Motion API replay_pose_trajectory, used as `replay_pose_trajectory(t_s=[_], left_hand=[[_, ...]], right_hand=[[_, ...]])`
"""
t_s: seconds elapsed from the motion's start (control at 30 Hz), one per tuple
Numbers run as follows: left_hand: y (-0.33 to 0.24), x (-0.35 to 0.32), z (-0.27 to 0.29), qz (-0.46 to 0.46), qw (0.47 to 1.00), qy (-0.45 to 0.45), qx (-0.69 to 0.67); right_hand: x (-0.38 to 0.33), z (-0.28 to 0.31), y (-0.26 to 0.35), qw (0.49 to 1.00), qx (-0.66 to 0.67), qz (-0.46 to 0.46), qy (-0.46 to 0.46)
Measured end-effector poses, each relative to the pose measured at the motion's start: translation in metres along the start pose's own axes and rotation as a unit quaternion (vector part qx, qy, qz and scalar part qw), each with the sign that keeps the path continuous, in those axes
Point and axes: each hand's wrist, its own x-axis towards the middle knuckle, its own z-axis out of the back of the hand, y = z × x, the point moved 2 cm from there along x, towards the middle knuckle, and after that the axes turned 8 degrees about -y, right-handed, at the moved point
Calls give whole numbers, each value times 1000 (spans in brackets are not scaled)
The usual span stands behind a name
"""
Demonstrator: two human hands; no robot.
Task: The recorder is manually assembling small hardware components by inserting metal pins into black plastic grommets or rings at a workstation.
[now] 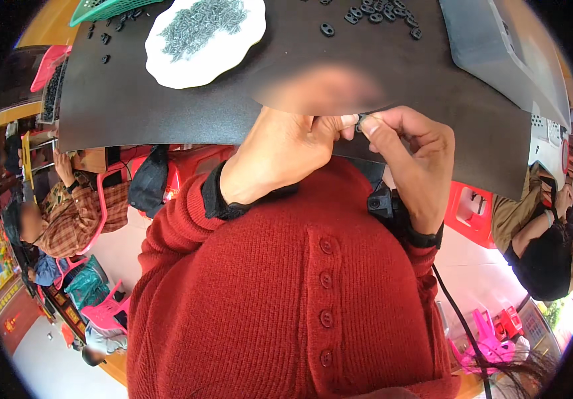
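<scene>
The left hand [280, 156] is curled nearly closed, its thumb and fingertips drawn together at the edge of the black counter [133, 106] and meeting the right hand's fingertips. Between the two sets of fingertips sits one small dark part [361, 120], pinched from both sides and mostly hidden, so its shape cannot be told. The right hand [413, 149] is likewise folded tight, thumb and forefinger closed on that same part, the other fingers tucked in.

Farther back on the counter, at the left, one green basket [103, 9] pokes in at the rim, with a few loose black pieces [105, 38] beside it. Next comes one white plate [187, 63] heaped with small grey metal parts [203, 23], too many to count. To the right lie about a dozen black oval pieces [380, 13], one of them set apart. One grey machine housing [499, 53] stands at the far right.
</scene>
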Motion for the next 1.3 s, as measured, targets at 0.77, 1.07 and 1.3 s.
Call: replay_pose_trajectory(t_s=[0.77, 1.07, 1.3], left_hand=[[18, 0, 10, 122, 976, -90, -159], [16, 0, 9, 105, 984, -65, -129], [19, -2, 2, 93, 987, -67, -111]], right_hand=[[4, -6, -14, 990, 119, -63, -46], [3, -6, -17, 990, 127, -47, -45], [1, -5, -24, 993, 101, -42, -41]])
